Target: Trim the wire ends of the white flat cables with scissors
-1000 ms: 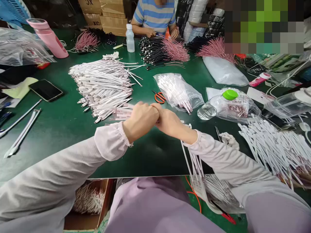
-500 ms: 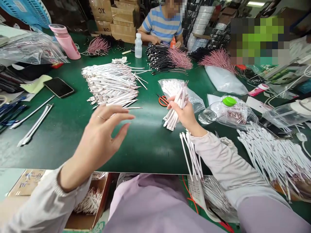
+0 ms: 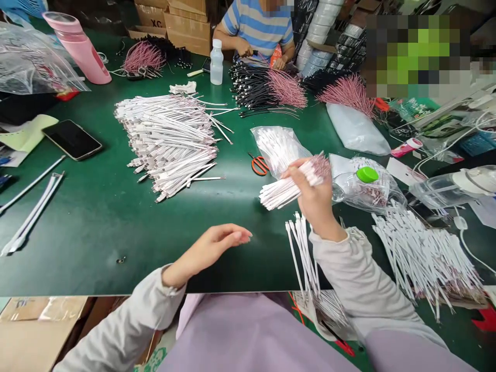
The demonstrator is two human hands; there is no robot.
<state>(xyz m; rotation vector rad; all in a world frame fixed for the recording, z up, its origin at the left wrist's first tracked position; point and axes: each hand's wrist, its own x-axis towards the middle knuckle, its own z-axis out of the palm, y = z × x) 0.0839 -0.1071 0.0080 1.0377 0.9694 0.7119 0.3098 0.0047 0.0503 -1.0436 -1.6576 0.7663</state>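
White held cables (image 3: 279,194) look bunched, ends (image 3: 321,166) perhaps pinkish.

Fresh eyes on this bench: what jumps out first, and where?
Probably the big pile of white cables, left of centre on the green table. Next, the bundle of white cables held in the person's right grip, right of centre, while the left grip is near the table's front edge with nothing visible in it. Then two bright spots: orange-handled scissors beyond the bundle and a green cap to its right.
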